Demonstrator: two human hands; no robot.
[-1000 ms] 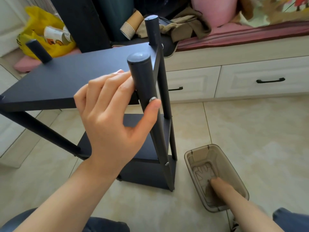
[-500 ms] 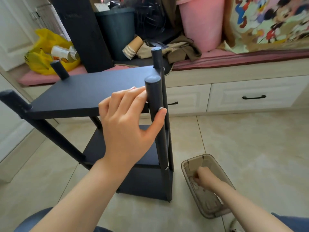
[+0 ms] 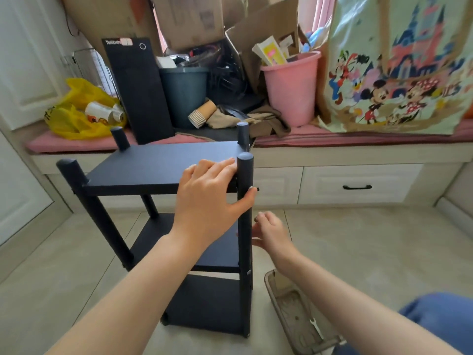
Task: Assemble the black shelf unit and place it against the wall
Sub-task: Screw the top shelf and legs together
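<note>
Since L hand (image 3: 204, 201) lays its fingers flat on top board (image 3: 153, 165) w/ thumb hooked round near-R post (image 3: 245, 252), the grasp looks meant to steady the black shelf unit (image 3: 204, 303), which stands upright on the floor (image 3: 358, 252) just in front of window bench (image 3: 358, 155). R hand (image 3: 271, 231) pinches a small fastener (image 3: 256, 218) (type unclear) just beside that post, below L thumb, prob. for a post hole. Room: open floor to R of unit. Parts tray (image 3: 289, 303) w/ spanner (image 3: 315, 326) lies near post foot under R forearm, so mind it on any slide. Bench edge close behind limits push fwd.
</note>
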